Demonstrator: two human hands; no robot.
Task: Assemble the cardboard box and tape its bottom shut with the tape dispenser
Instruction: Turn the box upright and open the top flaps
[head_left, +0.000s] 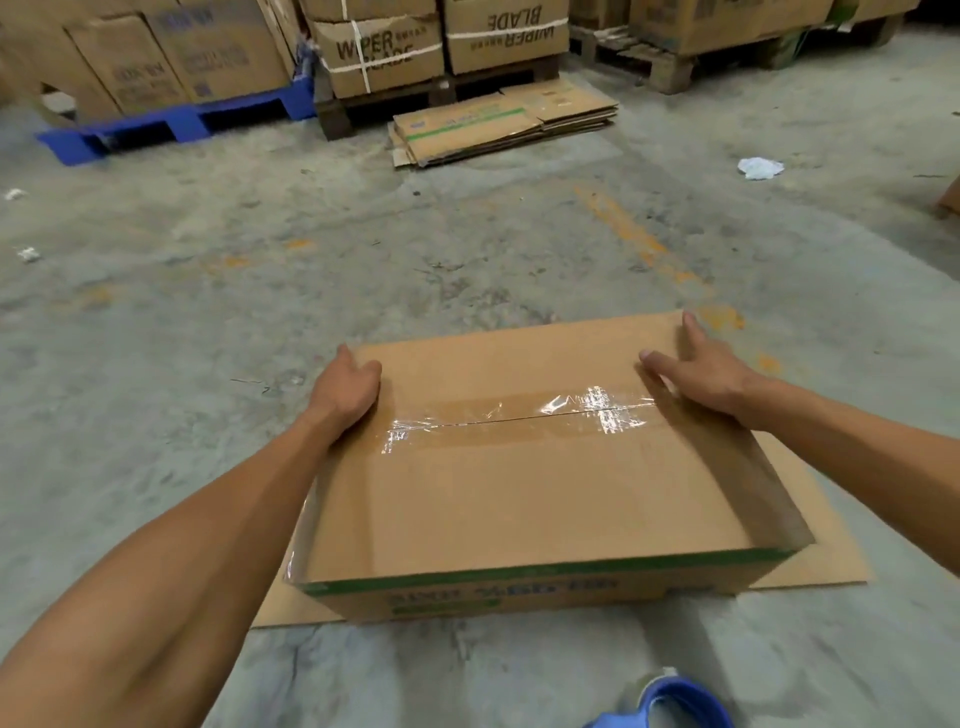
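Note:
A brown cardboard box (519, 499) stands on the concrete floor with its taped side up. Clear tape (519, 415) runs across the middle seam from left to right. A green band with upside-down print shows on the near wall. My left hand (345, 387) grips the box's far left edge, fingers wrapped over the side. My right hand (701, 364) lies on the far right corner, fingers spread, thumb on the top face. A blue tape dispenser (670, 704) sits on the floor at the bottom edge of the view, partly cut off.
A flat cardboard sheet (826, 566) lies under the box. A stack of flattened boxes (498, 124) rests on the floor further ahead. Pallets loaded with cartons (379, 52) line the back, one pallet blue (171, 124). Scraps of white litter (759, 167) dot the floor.

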